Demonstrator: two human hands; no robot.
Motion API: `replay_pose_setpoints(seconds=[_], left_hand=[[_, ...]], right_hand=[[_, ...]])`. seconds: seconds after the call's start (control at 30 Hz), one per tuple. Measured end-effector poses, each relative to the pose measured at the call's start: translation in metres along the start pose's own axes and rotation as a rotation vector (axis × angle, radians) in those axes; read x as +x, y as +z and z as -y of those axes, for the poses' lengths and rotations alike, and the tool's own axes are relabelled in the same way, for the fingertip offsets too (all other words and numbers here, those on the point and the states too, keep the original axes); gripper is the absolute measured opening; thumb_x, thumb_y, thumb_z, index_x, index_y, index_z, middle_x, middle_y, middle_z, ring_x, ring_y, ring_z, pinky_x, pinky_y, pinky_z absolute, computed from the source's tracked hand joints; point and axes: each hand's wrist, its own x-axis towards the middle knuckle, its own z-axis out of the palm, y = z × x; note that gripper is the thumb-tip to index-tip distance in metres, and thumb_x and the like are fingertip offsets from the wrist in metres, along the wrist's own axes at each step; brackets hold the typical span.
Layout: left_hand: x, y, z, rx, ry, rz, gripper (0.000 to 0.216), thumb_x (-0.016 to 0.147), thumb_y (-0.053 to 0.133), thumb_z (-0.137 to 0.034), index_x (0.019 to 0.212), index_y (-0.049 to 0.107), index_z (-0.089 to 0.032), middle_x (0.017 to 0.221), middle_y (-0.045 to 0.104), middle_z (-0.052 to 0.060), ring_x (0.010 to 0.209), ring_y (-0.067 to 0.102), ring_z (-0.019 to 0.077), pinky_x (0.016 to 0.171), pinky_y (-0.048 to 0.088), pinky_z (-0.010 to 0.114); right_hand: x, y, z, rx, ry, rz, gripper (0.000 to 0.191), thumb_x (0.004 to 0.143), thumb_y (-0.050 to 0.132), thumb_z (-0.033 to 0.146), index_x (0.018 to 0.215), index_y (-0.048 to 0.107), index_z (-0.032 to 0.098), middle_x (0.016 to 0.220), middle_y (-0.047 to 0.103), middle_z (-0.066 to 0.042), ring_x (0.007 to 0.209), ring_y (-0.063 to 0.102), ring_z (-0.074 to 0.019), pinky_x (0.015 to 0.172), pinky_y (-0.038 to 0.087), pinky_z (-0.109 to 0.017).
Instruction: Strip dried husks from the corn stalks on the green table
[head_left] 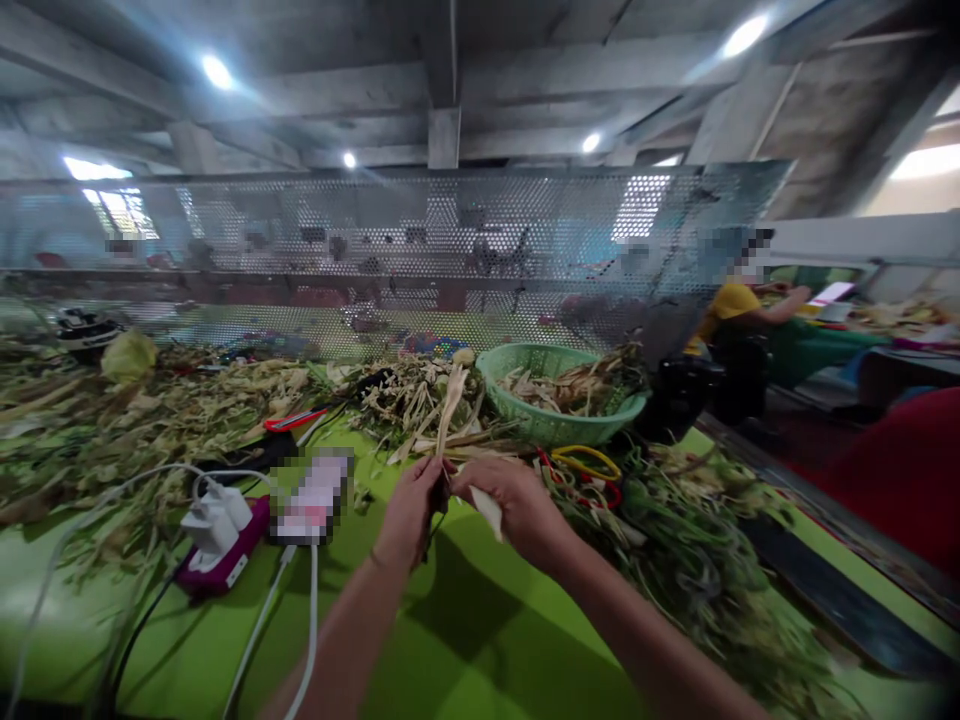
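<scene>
My left hand [411, 508] is closed around the base of a long pale dried leaf stalk [448, 405] that stands up in front of me. My right hand [508, 492] is closed on a pale strip of husk [489, 512] that hangs down from the same stalk. The two hands meet above the bright green table [480, 620]. Behind them stands a green plastic basket [559, 428] with dried husks inside. Loose rubber bands [589, 470], yellow and red, lie to the right of my right hand.
Heaps of dried leaves [150, 410] cover the table's left and back, green stems [697, 550] the right. A power strip with white chargers [221, 535] and a phone [315, 500] lie at left. A perforated metal screen [450, 240] stands behind. A person in yellow [731, 305] sits at far right.
</scene>
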Motion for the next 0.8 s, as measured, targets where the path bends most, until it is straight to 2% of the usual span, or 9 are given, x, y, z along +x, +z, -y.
replay_pose_setpoints(seconds=[0.1, 0.2, 0.33, 0.43, 0.57, 0.8], left_hand=[[0.003, -0.002, 0.001, 0.091, 0.032, 0.007, 0.036, 0.073, 0.061, -0.052, 0.074, 0.058, -0.016, 0.052, 0.04, -0.005, 0.046, 0.031, 0.0075, 0.046, 0.022, 0.021], [0.003, -0.001, 0.003, 0.268, 0.094, 0.01, 0.033, 0.079, 0.054, -0.049, 0.075, 0.058, -0.016, 0.052, 0.037, -0.006, 0.046, 0.029, 0.0078, 0.046, 0.019, 0.022], [-0.001, 0.004, 0.006, 0.535, 0.181, 0.043, 0.03, 0.085, 0.047, -0.042, 0.079, 0.06, -0.016, 0.058, 0.045, -0.003, 0.053, 0.038, 0.0106, 0.052, 0.027, 0.024], [-0.003, 0.008, 0.008, 0.672, 0.248, 0.108, 0.029, 0.087, 0.044, -0.038, 0.077, 0.061, -0.016, 0.061, 0.049, -0.001, 0.059, 0.043, 0.0126, 0.057, 0.03, 0.025], [-0.003, 0.007, 0.012, 0.745, 0.272, 0.113, 0.029, 0.088, 0.044, -0.037, 0.076, 0.06, -0.017, 0.063, 0.052, -0.001, 0.061, 0.044, 0.013, 0.059, 0.03, 0.026], [-0.004, 0.006, 0.01, 0.736, 0.239, 0.083, 0.027, 0.086, 0.047, -0.037, 0.072, 0.058, -0.017, 0.06, 0.054, -0.002, 0.057, 0.045, 0.012, 0.057, 0.029, 0.024]], right_hand=[[-0.001, -0.008, 0.001, 0.006, 0.064, 0.05, 0.036, 0.089, 0.05, 0.046, 0.074, 0.07, 0.019, 0.076, 0.066, -0.005, 0.074, 0.058, -0.0182, 0.071, 0.043, -0.029], [0.0, -0.019, -0.005, 0.257, 0.196, -0.1, 0.048, 0.092, 0.039, 0.054, 0.079, 0.069, 0.018, 0.082, 0.068, -0.006, 0.078, 0.059, -0.0192, 0.073, 0.044, -0.03], [0.003, -0.022, -0.013, 0.443, 0.358, -0.36, 0.039, 0.081, 0.058, 0.056, 0.076, 0.065, 0.017, 0.075, 0.065, -0.004, 0.071, 0.056, -0.0173, 0.066, 0.042, -0.028], [0.005, -0.021, -0.02, 0.49, 0.409, -0.461, 0.036, 0.072, 0.069, 0.053, 0.071, 0.063, 0.017, 0.067, 0.063, -0.002, 0.063, 0.053, -0.0144, 0.062, 0.04, -0.027], [0.006, -0.022, -0.027, 0.425, 0.406, -0.475, 0.036, 0.069, 0.071, 0.051, 0.066, 0.062, 0.016, 0.062, 0.061, -0.001, 0.057, 0.049, -0.0123, 0.057, 0.037, -0.026], [0.006, -0.023, -0.022, 0.472, 0.4, -0.48, 0.034, 0.067, 0.073, 0.048, 0.074, 0.064, 0.016, 0.068, 0.065, -0.001, 0.056, 0.049, -0.0109, 0.056, 0.038, -0.025]])
